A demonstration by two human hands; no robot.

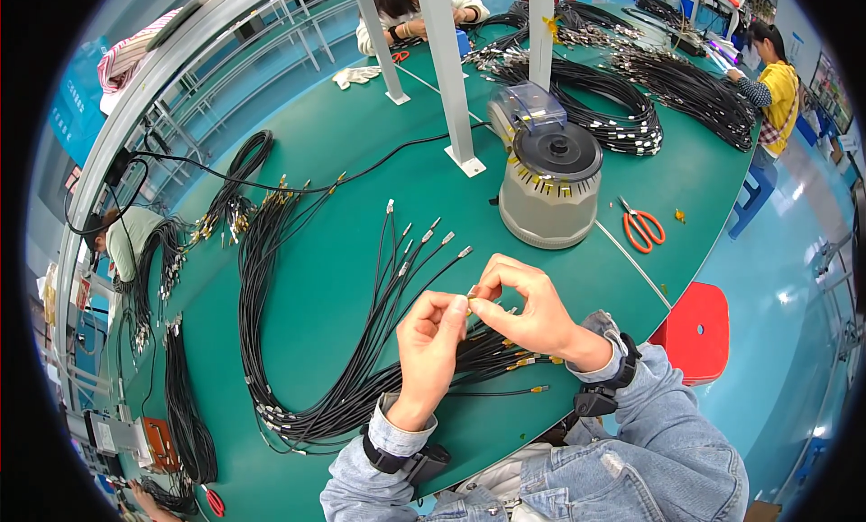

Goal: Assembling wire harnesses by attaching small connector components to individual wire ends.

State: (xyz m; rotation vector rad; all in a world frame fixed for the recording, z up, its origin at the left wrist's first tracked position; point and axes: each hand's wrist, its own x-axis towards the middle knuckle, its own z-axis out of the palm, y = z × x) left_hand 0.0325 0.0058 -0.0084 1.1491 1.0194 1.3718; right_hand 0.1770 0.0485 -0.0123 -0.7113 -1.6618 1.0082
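Note:
My left hand [429, 346] and my right hand [530, 307] meet fingertip to fingertip over the table. Both pinch a small cable end [471, 295] with a bit of yellow on it; the fingers cover most of it. Beneath and beside them lies a looped bundle of black cables [334, 405]. Several of its metal-tipped ends [433, 238] fan out beyond my left hand, and other ends with yellow tape [523, 361] show below my right hand. Past my hands stands a round grey tape dispenser [552, 197] with a black top and short yellow tape strips around its rim.
Orange-handled scissors [642, 230] lie right of the dispenser. Grey posts [449, 80] rise from the green table [352, 184]. More cable bundles [613, 107] lie at the far right and left [185, 405]. A red stool [699, 332] stands by the right edge. Other people work around.

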